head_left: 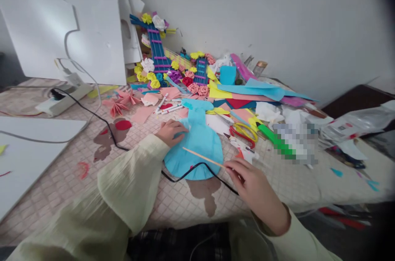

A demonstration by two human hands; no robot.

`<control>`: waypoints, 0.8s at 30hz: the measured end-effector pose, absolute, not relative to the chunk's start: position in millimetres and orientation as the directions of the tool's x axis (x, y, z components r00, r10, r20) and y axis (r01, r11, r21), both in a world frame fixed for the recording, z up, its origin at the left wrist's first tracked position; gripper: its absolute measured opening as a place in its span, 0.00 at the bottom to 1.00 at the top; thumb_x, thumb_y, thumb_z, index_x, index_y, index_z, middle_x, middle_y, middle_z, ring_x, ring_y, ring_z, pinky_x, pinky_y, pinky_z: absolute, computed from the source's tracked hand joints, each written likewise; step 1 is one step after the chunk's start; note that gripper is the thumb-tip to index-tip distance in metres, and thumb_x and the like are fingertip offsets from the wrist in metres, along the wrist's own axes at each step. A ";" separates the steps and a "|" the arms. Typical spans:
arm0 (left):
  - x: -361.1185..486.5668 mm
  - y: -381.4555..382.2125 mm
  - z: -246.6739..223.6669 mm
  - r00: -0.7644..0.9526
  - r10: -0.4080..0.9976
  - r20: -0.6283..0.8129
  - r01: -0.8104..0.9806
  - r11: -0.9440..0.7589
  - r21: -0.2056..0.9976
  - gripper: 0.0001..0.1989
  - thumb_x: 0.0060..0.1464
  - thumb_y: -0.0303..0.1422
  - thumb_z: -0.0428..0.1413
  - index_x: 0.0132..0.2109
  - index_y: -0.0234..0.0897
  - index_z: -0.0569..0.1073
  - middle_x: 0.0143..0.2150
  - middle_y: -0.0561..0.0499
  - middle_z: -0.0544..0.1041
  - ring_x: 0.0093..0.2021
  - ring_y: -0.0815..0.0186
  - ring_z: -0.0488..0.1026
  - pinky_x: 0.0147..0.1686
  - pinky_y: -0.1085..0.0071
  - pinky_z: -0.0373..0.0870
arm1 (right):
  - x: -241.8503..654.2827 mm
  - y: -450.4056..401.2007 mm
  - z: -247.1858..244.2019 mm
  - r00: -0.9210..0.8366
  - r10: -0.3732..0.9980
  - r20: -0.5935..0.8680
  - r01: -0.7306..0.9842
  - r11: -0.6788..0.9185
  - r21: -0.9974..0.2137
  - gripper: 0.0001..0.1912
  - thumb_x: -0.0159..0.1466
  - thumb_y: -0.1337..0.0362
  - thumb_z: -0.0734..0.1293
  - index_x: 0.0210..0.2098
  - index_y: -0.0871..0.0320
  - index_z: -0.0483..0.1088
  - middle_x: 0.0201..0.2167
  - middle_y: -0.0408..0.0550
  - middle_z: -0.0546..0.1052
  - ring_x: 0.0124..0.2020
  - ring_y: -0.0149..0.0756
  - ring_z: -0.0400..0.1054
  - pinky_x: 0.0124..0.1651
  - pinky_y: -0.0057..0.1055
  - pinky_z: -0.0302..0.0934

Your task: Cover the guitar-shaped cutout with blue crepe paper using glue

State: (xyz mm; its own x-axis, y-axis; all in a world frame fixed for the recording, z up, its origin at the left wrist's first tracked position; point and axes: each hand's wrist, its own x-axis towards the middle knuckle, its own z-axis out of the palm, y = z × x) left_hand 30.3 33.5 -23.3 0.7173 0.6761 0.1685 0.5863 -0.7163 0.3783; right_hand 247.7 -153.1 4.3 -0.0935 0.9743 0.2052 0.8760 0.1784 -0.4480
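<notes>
A light blue paper shape (200,137) with a round body and a narrow neck lies on the table. My left hand (171,132) rests at its upper left edge, fingers bent over the paper; whether they hold anything is hidden. Between the fingertips of my right hand (243,174) is the end of a thin wooden stick (202,156), which points left over the blue paper. A black cable (177,180) crosses the lower part of the round body.
Scissors (254,132), markers (170,109) and a green cutter (276,142) lie behind and to the right. Paper-flower guitars (158,49) lean at the back. A power strip (64,98) and white board (33,142) are at left.
</notes>
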 end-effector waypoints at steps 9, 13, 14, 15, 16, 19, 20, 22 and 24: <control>30.0 35.3 -30.3 0.739 0.650 0.179 0.566 -0.742 0.359 0.16 0.53 0.36 0.47 0.46 0.40 0.73 0.46 0.45 0.72 0.47 0.56 0.62 0.43 0.59 0.55 | 257.9 -154.0 5.6 -0.088 0.988 0.129 0.902 0.134 -0.412 0.10 0.62 0.66 0.57 0.35 0.55 0.70 0.35 0.48 0.74 0.35 0.38 0.70 0.37 0.34 0.63; 29.9 35.0 -31.2 0.739 0.648 0.186 0.567 -0.747 0.349 0.16 0.54 0.36 0.46 0.46 0.41 0.72 0.46 0.46 0.71 0.47 0.56 0.62 0.44 0.58 0.55 | 256.8 -153.3 6.5 -0.065 0.986 0.157 0.891 0.128 -0.435 0.10 0.62 0.66 0.57 0.34 0.55 0.70 0.34 0.48 0.74 0.35 0.37 0.70 0.37 0.33 0.63; 30.0 35.0 -31.6 0.738 0.648 0.189 0.568 -0.747 0.346 0.16 0.54 0.36 0.46 0.46 0.41 0.72 0.46 0.46 0.71 0.47 0.56 0.62 0.44 0.59 0.55 | 255.8 -152.4 6.4 -0.066 0.986 0.155 0.887 0.129 -0.444 0.10 0.62 0.65 0.57 0.35 0.56 0.70 0.34 0.48 0.74 0.35 0.37 0.69 0.37 0.33 0.63; 30.1 35.1 -32.1 0.738 0.648 0.190 0.568 -0.748 0.344 0.16 0.54 0.36 0.46 0.46 0.41 0.72 0.46 0.46 0.71 0.47 0.56 0.62 0.44 0.59 0.55 | 254.8 -151.4 6.2 -0.072 0.987 0.145 0.883 0.131 -0.451 0.10 0.62 0.65 0.57 0.35 0.56 0.70 0.34 0.48 0.74 0.35 0.37 0.69 0.37 0.33 0.62; 30.3 35.2 -32.7 0.739 0.646 0.192 0.567 -0.749 0.343 0.16 0.54 0.36 0.46 0.46 0.41 0.72 0.46 0.46 0.71 0.47 0.57 0.61 0.44 0.59 0.55 | 254.2 -150.6 5.8 -0.077 0.988 0.131 0.881 0.129 -0.455 0.10 0.62 0.66 0.57 0.35 0.56 0.70 0.34 0.48 0.74 0.35 0.37 0.69 0.38 0.33 0.62; 31.0 35.2 -33.8 0.738 0.645 0.199 0.565 -0.752 0.341 0.16 0.55 0.36 0.45 0.46 0.40 0.72 0.46 0.45 0.71 0.47 0.57 0.62 0.44 0.59 0.55 | 255.1 -149.4 4.4 -0.071 0.994 0.087 0.883 0.103 -0.457 0.10 0.62 0.67 0.58 0.34 0.56 0.70 0.33 0.48 0.74 0.33 0.36 0.69 0.37 0.33 0.62; 31.3 35.0 -33.9 0.736 0.647 0.202 0.567 -0.750 0.340 0.16 0.55 0.36 0.45 0.47 0.40 0.72 0.46 0.45 0.71 0.47 0.57 0.62 0.44 0.59 0.55 | 256.0 -149.3 4.2 -0.058 0.994 0.088 0.885 0.092 -0.456 0.09 0.61 0.67 0.58 0.34 0.56 0.70 0.33 0.48 0.74 0.33 0.36 0.69 0.36 0.33 0.62; 31.9 34.7 -33.8 0.731 0.651 0.206 0.570 -0.748 0.340 0.16 0.56 0.36 0.45 0.47 0.41 0.72 0.46 0.45 0.71 0.46 0.57 0.62 0.43 0.60 0.55 | 257.1 -148.5 4.2 -0.032 0.993 0.114 0.888 0.081 -0.453 0.09 0.61 0.67 0.59 0.33 0.57 0.70 0.33 0.47 0.75 0.31 0.36 0.69 0.35 0.32 0.62; 32.5 34.3 -33.5 0.727 0.654 0.209 0.573 -0.746 0.338 0.17 0.56 0.36 0.44 0.47 0.41 0.72 0.45 0.45 0.71 0.45 0.58 0.62 0.43 0.60 0.56 | 256.1 -146.8 4.5 -0.019 0.989 0.146 0.883 0.085 -0.461 0.09 0.60 0.66 0.59 0.33 0.57 0.70 0.32 0.48 0.75 0.31 0.35 0.69 0.34 0.32 0.62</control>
State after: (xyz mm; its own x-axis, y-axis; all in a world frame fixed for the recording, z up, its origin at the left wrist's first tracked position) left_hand 32.5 34.3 -33.5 0.7274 0.6536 0.2089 0.5734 -0.7462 0.3383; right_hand 256.1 -146.8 4.5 -0.0190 0.9891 0.1457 0.8834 0.0849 -0.4609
